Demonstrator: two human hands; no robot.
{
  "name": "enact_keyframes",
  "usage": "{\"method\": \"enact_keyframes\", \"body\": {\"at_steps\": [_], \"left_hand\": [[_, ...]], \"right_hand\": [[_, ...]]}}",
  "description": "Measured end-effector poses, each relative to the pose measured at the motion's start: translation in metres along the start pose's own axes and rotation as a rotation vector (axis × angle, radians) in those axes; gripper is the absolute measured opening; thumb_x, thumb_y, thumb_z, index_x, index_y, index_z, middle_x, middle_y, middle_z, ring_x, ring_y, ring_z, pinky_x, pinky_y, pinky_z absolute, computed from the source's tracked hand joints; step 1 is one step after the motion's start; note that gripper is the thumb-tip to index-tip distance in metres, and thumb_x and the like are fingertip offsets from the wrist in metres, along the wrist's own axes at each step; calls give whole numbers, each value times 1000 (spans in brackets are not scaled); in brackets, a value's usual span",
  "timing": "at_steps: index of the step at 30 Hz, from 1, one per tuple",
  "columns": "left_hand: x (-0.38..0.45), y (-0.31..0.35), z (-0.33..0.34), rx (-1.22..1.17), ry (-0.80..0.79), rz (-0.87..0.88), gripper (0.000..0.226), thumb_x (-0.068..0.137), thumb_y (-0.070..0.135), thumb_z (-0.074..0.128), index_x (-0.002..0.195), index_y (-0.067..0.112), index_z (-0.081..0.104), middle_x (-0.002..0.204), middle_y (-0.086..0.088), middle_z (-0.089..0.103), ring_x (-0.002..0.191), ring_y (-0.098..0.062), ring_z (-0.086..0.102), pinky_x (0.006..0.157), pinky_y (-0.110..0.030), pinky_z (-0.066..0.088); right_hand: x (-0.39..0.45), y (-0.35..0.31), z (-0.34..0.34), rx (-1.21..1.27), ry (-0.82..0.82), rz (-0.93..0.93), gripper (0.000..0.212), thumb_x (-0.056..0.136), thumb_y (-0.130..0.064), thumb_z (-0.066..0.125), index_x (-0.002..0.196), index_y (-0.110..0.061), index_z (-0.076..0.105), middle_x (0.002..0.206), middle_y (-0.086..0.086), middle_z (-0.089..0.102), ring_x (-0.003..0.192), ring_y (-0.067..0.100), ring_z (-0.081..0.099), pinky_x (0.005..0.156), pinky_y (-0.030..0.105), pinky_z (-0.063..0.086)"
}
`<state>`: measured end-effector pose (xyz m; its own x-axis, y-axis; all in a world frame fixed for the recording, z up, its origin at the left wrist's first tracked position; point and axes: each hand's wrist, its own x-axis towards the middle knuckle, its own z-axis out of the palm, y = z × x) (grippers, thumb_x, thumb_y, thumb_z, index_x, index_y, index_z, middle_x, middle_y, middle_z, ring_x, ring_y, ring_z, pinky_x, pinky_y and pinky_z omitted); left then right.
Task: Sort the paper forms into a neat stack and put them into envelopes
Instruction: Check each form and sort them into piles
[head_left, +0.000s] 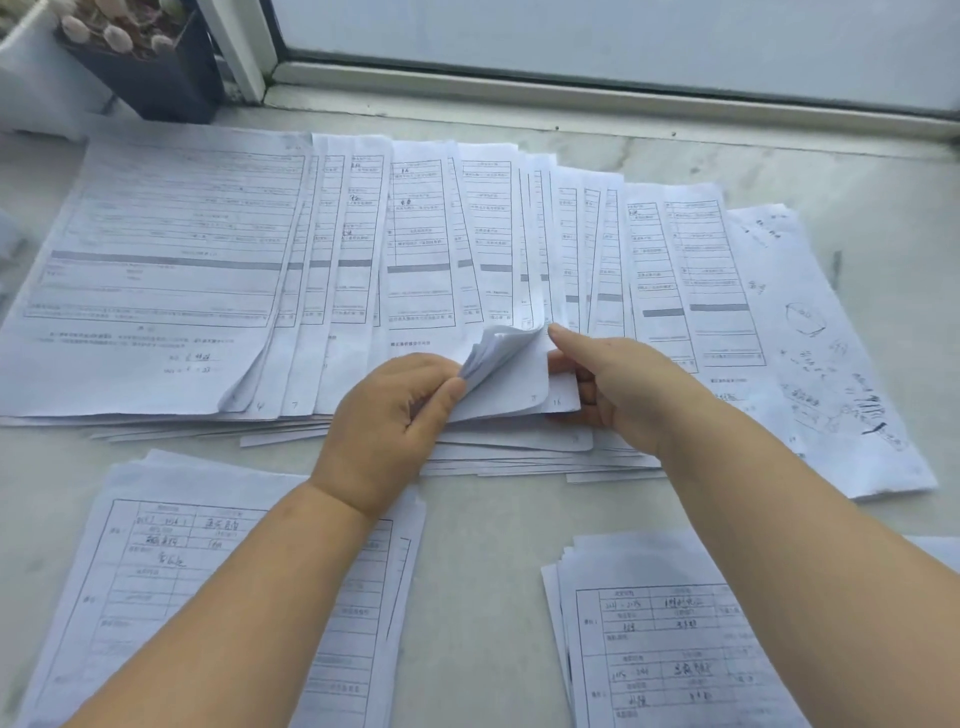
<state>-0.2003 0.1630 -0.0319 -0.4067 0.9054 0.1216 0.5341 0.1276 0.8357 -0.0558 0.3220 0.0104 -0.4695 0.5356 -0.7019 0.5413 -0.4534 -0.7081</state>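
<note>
A wide fan of printed paper forms (171, 244) lies overlapping across the marble surface, from far left to right. In the middle of the fan my left hand (389, 421) pinches the curled lower corners of several sheets (504, 364) and lifts them. My right hand (618, 384) rests on the sheets just right of that curl, forefinger stretched out on the paper and thumb tucked under an edge. Two smaller piles of forms lie nearer to me: one at the lower left (156, 571), partly under my left forearm, and one at the lower right (660, 639). No envelope is in view.
A sheet with handwritten scribbles (831, 364) ends the fan at the right. A dark planter with dried stems (150, 67) stands at the back left beside a white box (31, 93). A window frame (571, 98) runs along the back edge of the marble sill (488, 545).
</note>
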Motion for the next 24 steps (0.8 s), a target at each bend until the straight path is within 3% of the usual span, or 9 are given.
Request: {"method": "enact_keyframes", "body": {"at_steps": [4, 7, 9, 10, 13, 16, 19, 21, 24], "left_hand": [[0, 0, 2, 69, 34, -2, 29, 97, 29, 45, 68, 28, 44, 67, 14, 46, 69, -6, 47, 62, -29, 40], [1, 2, 4, 104, 99, -7, 34, 96, 28, 44, 64, 33, 32, 59, 10, 37, 60, -6, 39, 56, -25, 30], [0, 4, 6, 80, 164, -56, 21, 93, 29, 46, 72, 30, 44, 59, 10, 44, 59, -7, 43, 55, -26, 32], [0, 3, 8, 47, 189, -95, 5, 92, 29, 48, 87, 31, 49, 62, 11, 51, 61, -9, 49, 56, -25, 36], [1, 7, 11, 0, 255, -145, 34, 90, 20, 50, 118, 35, 39, 62, 6, 52, 61, -17, 51, 59, -25, 41], [1, 6, 10, -43, 233, -106, 28, 89, 14, 49, 108, 30, 59, 70, 11, 56, 64, -9, 52, 64, -25, 45], [1, 6, 10, 22, 166, -28, 24, 82, 35, 58, 98, 20, 67, 93, 16, 62, 90, -4, 57, 85, -16, 44], [2, 5, 12, 116, 122, 6, 34, 75, 45, 64, 100, 21, 67, 96, 21, 57, 91, 0, 51, 85, -6, 36], [3, 3, 10, 128, 113, -34, 29, 75, 44, 66, 99, 27, 65, 88, 20, 58, 81, -2, 51, 75, -12, 39]], "right_hand": [[-2, 2, -2, -52, -17, -19, 7, 88, -11, 67, 82, -10, 71, 79, 7, 74, 77, 22, 66, 81, 37, 54], [0, 6, -3, -65, 8, -19, 10, 86, -7, 69, 78, -14, 70, 77, 5, 72, 76, 21, 64, 84, 39, 54], [2, 8, -2, -94, 30, -19, 5, 84, -13, 72, 81, -16, 72, 87, 7, 73, 85, 24, 65, 93, 45, 51], [3, 9, -1, -103, 43, -21, 2, 84, -16, 73, 82, -17, 72, 91, 6, 74, 90, 24, 65, 97, 46, 51], [5, 13, 0, -126, 63, -36, 4, 83, -22, 74, 85, -20, 73, 95, 1, 74, 100, 22, 64, 102, 46, 47], [6, 14, 2, -134, 72, -48, 6, 83, -24, 74, 87, -20, 73, 93, -1, 73, 96, 20, 63, 101, 45, 47], [7, 14, 2, -129, 79, -60, 6, 83, -24, 74, 87, -19, 75, 90, -1, 74, 93, 20, 65, 97, 44, 48], [7, 14, 3, -130, 76, -64, 4, 83, -23, 74, 84, -19, 75, 86, -2, 74, 88, 18, 64, 94, 41, 49], [6, 12, 1, -146, 60, -71, 8, 84, -28, 72, 82, -21, 76, 85, -2, 74, 87, 18, 63, 87, 38, 49]]}}
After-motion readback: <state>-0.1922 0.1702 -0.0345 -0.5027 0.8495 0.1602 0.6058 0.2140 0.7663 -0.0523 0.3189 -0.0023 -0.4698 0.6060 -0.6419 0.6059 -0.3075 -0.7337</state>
